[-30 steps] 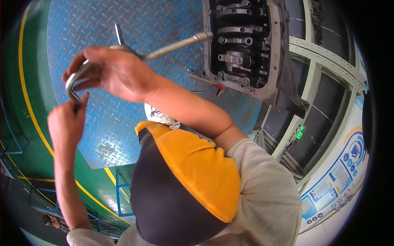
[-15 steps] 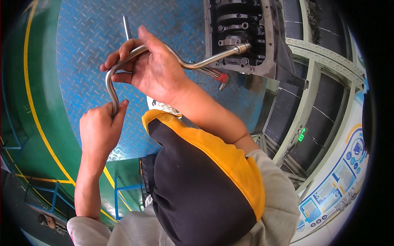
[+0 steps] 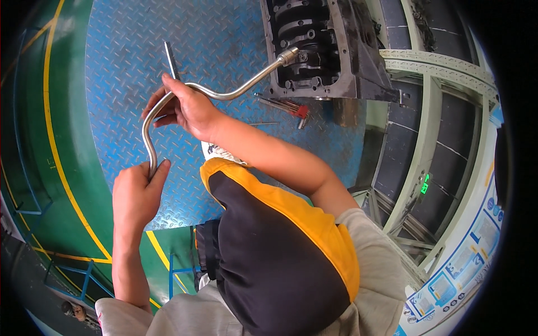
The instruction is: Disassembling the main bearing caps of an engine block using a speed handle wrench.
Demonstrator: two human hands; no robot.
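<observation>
A bent steel speed brace (image 3: 230, 95) with a socket on its far end runs between both my hands and toward the engine block (image 3: 348, 61). My left hand (image 3: 134, 193) is closed around its near end. Around the brace's middle bend my right hand (image 3: 188, 109) is loosely curled, thumb raised, fingers partly hidden behind the bar. The socket (image 3: 288, 55) appears over the left part of the block, beside its dark bearing caps (image 3: 302, 47); whether it touches anything I cannot tell. A straight metal rod (image 3: 170, 59) shows just beyond my right hand.
Blue diamond-plate surface (image 3: 123, 67) lies beneath the block. A hex key set in a red holder (image 3: 302, 111) and a thin rod (image 3: 263, 123) rest near it. Pale metal framing (image 3: 428, 123) stands at the right; green floor with yellow lines (image 3: 67, 168) is at the left.
The socket end has shifted left across the block, away from the bearing caps' middle. My right hand has moved slightly left and lower, still at the bend. The whole view has shifted a little.
</observation>
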